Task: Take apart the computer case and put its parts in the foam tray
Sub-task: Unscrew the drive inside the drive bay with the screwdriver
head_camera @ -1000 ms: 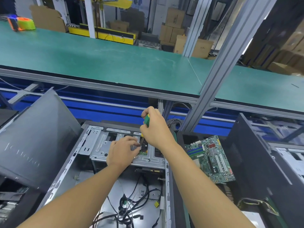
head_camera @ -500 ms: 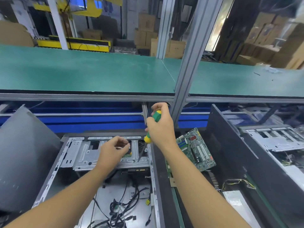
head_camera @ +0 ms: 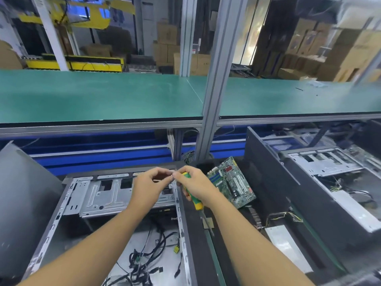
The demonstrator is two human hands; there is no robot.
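Observation:
An open computer case [head_camera: 61,215] lies flat in front of me, its metal drive cage [head_camera: 107,195] at the far end and loose black cables [head_camera: 148,263] on its floor. My right hand [head_camera: 195,186] grips a green and yellow screwdriver [head_camera: 194,200], handle slanting down toward me and shaft pointing down. My left hand [head_camera: 150,186] is over the cage's right end, and its fingertips meet the right hand's fingertips, pinching something small that I cannot make out. A green motherboard [head_camera: 233,182] leans just right of the case. No foam tray is in view.
A dark side panel [head_camera: 18,195] leans at the left. A second opened case [head_camera: 321,182] stands on the right with a silver power supply [head_camera: 286,242] beside it. A green workbench shelf [head_camera: 99,96] and a grey upright post [head_camera: 212,100] stand behind.
The screwdriver has lifted off the cage and swung over so its shaft points down toward me. Both hands have come together above the cage's right end. The view has tilted up.

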